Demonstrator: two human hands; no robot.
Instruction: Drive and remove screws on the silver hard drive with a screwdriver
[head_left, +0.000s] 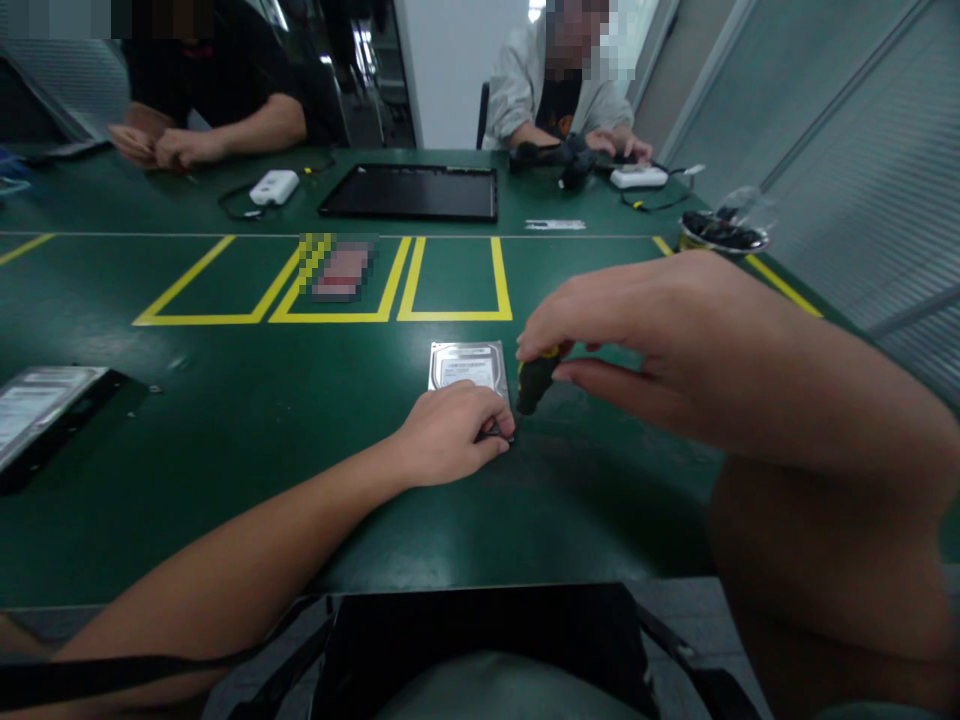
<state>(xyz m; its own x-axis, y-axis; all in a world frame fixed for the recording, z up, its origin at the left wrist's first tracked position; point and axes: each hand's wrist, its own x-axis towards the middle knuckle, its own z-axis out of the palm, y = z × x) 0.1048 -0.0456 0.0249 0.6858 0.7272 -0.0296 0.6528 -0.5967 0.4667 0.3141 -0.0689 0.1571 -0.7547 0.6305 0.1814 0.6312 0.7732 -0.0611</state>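
Observation:
A silver hard drive (pixel 469 362) with a white label lies on the green table in front of me. My left hand (pixel 459 430) covers its near part, with curled fingers gripping it and the thumb by the near right corner. In my right hand (pixel 600 310) is a screwdriver (pixel 535 384) with a black and yellow handle, pinched from above. It points down and slightly left, its tip beside the drive's right near edge by my left fingertips. Whether the tip touches a screw is too small to tell.
Another drive in a black bracket (pixel 60 405) lies at the left, with small bits nearby. Yellow tape (pixel 454 316) marks boxes, one holding a blurred reddish item (pixel 343 272). Beyond are a black panel (pixel 412 192), white adapters (pixel 274 187), a filled bowl (pixel 721 232) and two seated people.

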